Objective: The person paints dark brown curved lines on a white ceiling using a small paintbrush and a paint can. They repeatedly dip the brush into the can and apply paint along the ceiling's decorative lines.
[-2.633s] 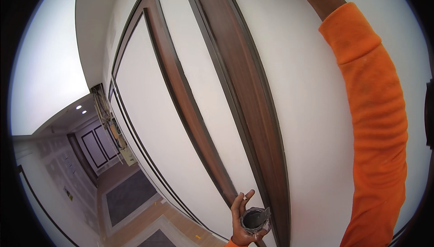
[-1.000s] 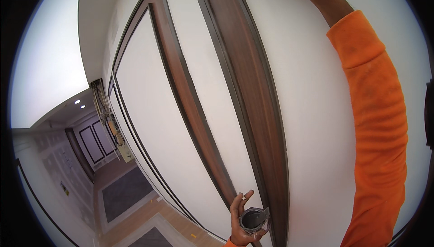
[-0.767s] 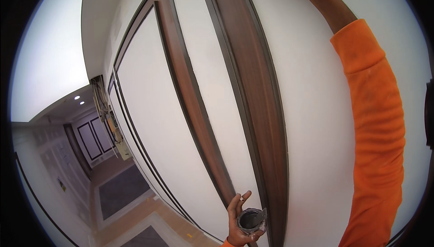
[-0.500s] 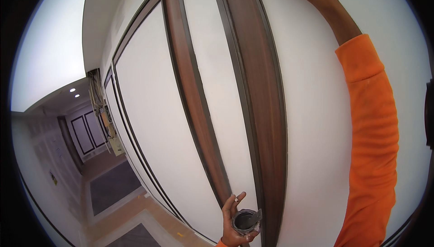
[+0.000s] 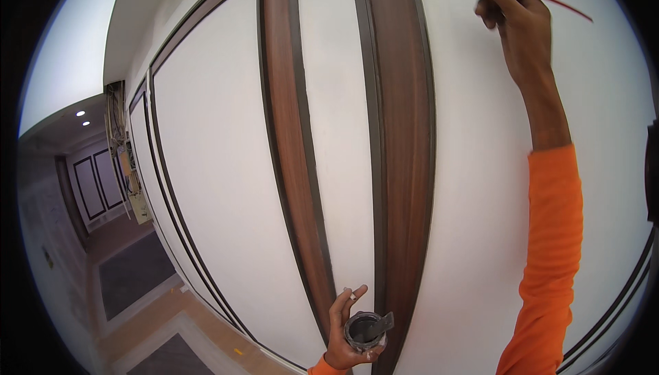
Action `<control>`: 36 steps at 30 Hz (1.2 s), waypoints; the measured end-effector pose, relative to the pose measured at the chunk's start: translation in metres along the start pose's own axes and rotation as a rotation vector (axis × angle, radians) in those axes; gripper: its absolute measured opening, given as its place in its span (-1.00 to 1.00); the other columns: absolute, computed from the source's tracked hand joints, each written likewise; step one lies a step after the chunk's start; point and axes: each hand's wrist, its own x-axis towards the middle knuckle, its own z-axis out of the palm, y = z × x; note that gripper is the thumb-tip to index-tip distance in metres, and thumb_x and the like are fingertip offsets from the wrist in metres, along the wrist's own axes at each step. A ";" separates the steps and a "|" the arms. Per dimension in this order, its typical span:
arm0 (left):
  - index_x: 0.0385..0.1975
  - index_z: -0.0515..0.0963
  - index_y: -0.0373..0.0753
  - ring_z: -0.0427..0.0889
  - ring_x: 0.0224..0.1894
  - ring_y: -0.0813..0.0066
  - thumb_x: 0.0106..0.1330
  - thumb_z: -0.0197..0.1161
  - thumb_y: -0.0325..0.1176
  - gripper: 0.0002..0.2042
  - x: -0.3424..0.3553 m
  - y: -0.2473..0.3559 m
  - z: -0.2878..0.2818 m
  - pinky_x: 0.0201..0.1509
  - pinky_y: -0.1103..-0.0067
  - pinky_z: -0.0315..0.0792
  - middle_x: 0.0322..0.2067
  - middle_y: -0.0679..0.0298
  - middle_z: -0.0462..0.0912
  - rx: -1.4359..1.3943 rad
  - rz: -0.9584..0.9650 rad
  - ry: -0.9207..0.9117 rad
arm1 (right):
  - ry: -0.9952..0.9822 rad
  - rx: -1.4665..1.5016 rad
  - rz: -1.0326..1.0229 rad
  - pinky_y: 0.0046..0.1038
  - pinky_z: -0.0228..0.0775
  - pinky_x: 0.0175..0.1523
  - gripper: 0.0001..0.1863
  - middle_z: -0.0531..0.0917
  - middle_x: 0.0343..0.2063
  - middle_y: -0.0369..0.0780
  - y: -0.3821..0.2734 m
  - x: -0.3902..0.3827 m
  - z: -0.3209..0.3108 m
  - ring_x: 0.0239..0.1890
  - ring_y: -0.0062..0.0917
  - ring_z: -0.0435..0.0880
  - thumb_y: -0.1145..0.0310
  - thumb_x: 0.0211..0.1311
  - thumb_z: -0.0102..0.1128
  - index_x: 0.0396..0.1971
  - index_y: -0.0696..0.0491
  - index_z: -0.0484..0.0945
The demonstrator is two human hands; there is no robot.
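1. Toward two o'clock, the right hand point(image 5: 518, 21) pinches a thin red-handled brush point(image 5: 563, 5) in bent fingers, dark bristles pointing to nine o'clock.
2. Those bristles lie near the dark edge of a broad brown panel point(image 5: 405, 169); whether they touch the white wall point(image 5: 480, 169), I cannot tell.
3. At six o'clock, the left hand point(image 5: 340, 341) cradles a small, smeared dark cup point(image 5: 353, 341), one digit wrapped below it and other fingers raised toward one o'clock.
4. In that cup, a flat grey blade point(image 5: 386, 321) leans on the rim toward two o'clock.
5. Around four o'clock, an orange sleeve point(image 5: 555, 251) covers the right forearm.
6. Toward eight o'clock lies a dark floor rectangle point(image 5: 137, 275); between nine and ten, wires point(image 5: 117, 121) hang bunched.
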 end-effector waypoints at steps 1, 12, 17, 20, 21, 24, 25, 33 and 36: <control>0.48 -0.14 -0.23 0.67 0.04 0.29 -0.11 0.68 -0.24 0.21 -0.001 -0.002 -0.003 0.11 0.48 0.63 0.42 -0.21 0.10 -0.018 -0.005 -0.013 | -0.022 0.059 0.044 -0.60 0.34 -0.34 -0.72 0.66 -0.46 -0.25 -0.011 -0.023 -0.004 -0.49 -0.69 0.50 0.28 0.31 0.33 -0.19 0.23 0.66; 0.49 -0.20 -0.21 0.69 0.00 0.23 -0.20 0.70 -0.36 0.29 0.009 -0.008 -0.001 0.05 0.45 0.66 0.45 -0.26 -0.03 -0.089 0.091 -0.146 | -0.433 0.034 0.689 -0.54 0.53 -0.33 -0.76 0.70 -0.54 -0.19 -0.116 -0.257 -0.012 -0.48 -0.52 0.70 0.65 -0.16 0.47 -0.43 0.17 0.61; 0.49 -0.22 -0.23 0.70 -0.03 0.28 -0.22 0.76 -0.28 0.34 0.006 0.000 0.008 0.02 0.48 0.66 0.46 -0.28 -0.05 -0.158 0.165 -0.201 | -0.811 -0.261 0.617 -0.46 0.26 -0.30 -0.73 0.73 -0.57 -0.28 -0.134 -0.270 -0.004 -0.38 -0.49 0.46 0.51 -0.29 0.53 -0.47 0.07 0.65; 0.50 -0.22 -0.22 0.70 -0.04 0.29 -0.22 0.77 -0.23 0.35 0.000 0.002 0.006 0.02 0.51 0.64 0.46 -0.27 -0.04 -0.158 0.168 -0.209 | -0.880 -0.315 0.702 -0.49 0.22 -0.32 -0.75 0.75 -0.57 -0.38 -0.138 -0.282 0.008 -0.35 -0.51 0.37 0.49 -0.41 0.53 -0.54 0.02 0.73; 0.50 -0.22 -0.22 0.70 -0.04 0.30 -0.22 0.78 -0.22 0.36 -0.004 0.000 0.006 0.02 0.51 0.64 0.46 -0.27 -0.04 -0.177 0.159 -0.197 | -0.917 -0.341 0.696 -0.49 0.21 -0.33 -0.74 0.75 -0.56 -0.38 -0.139 -0.286 0.010 -0.35 -0.51 0.37 0.49 -0.41 0.53 -0.54 0.01 0.74; 0.50 -0.20 -0.22 0.71 -0.05 0.29 -0.22 0.78 -0.21 0.35 -0.007 -0.002 0.009 0.02 0.50 0.63 0.46 -0.26 -0.03 -0.221 0.162 -0.187 | -0.969 -0.466 0.709 -0.46 0.20 -0.28 -0.73 0.74 -0.57 -0.42 -0.148 -0.290 0.015 -0.37 -0.51 0.35 0.48 -0.43 0.54 -0.53 -0.05 0.76; 0.50 -0.19 -0.22 0.71 -0.06 0.29 -0.22 0.78 -0.20 0.35 -0.008 -0.002 0.011 0.01 0.50 0.63 0.46 -0.26 -0.02 -0.215 0.163 -0.181 | -1.016 -0.466 0.665 -0.44 0.19 -0.24 -0.73 0.74 -0.57 -0.43 -0.147 -0.290 0.015 -0.37 -0.50 0.35 0.47 -0.42 0.54 -0.53 -0.05 0.76; 0.48 -0.19 -0.30 0.69 0.00 0.13 -0.30 0.79 -0.04 0.41 -0.018 -0.005 0.015 0.01 0.41 0.71 0.41 -0.34 0.00 -0.128 0.211 -0.186 | -1.183 -0.425 0.545 -0.36 0.11 -0.11 -0.73 0.72 -0.58 -0.46 -0.144 -0.295 0.018 -0.34 -0.47 0.35 0.42 -0.38 0.58 -0.52 -0.08 0.72; 0.48 -0.17 -0.29 0.70 -0.03 0.17 -0.27 0.78 -0.10 0.37 -0.022 -0.005 0.017 0.02 0.44 0.67 0.42 -0.31 0.02 -0.129 0.202 -0.156 | -1.217 -0.443 0.500 -0.35 0.12 -0.12 -0.73 0.71 -0.58 -0.46 -0.143 -0.295 0.016 -0.34 -0.46 0.35 0.43 -0.38 0.56 -0.53 -0.08 0.72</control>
